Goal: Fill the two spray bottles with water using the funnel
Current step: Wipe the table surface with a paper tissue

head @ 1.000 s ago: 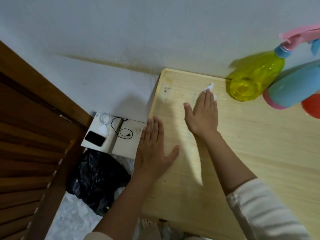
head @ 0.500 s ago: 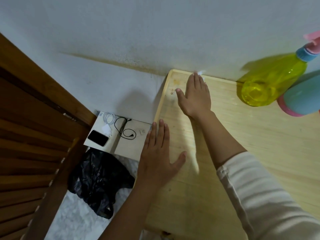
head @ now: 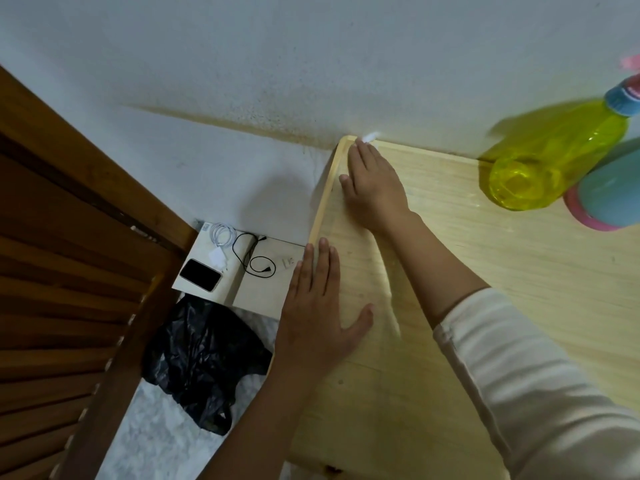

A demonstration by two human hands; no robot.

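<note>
Brown wooden slats of a louvred door point(head: 69, 271) fill the left side. Beside it, on the floor, lies a crumpled black plastic bag point(head: 204, 368), and behind the bag a low white board point(head: 256, 292) carries a dark phone point(head: 201, 279), a coiled white cable point(head: 223, 233) and a black cable point(head: 252, 258). The left hand point(head: 318, 317) lies flat, palm down, on the left edge of the pale wooden table point(head: 519, 271), fingers straight and together pointing away from the person, thumb spread out to the right, gripping nothing. The right hand point(head: 375, 183) reaches further, its forearm crossing the table from a white sleeve point(head: 519, 375); it too lies flat with straight fingers, aimed at the table's far left corner by the wall. A small white scrap point(head: 370, 136), too blurred to identify, sits at its fingertips. Well to the right, against the wall, the yellow spray bottle point(head: 550, 157) has its base on the table and its long axis running up and to the right in the frame, ending in a blue collar point(head: 623, 98). Just beside it, the blue bottle point(head: 609, 192) with a pink base band slants the same way, cut off by the frame edge.
</note>
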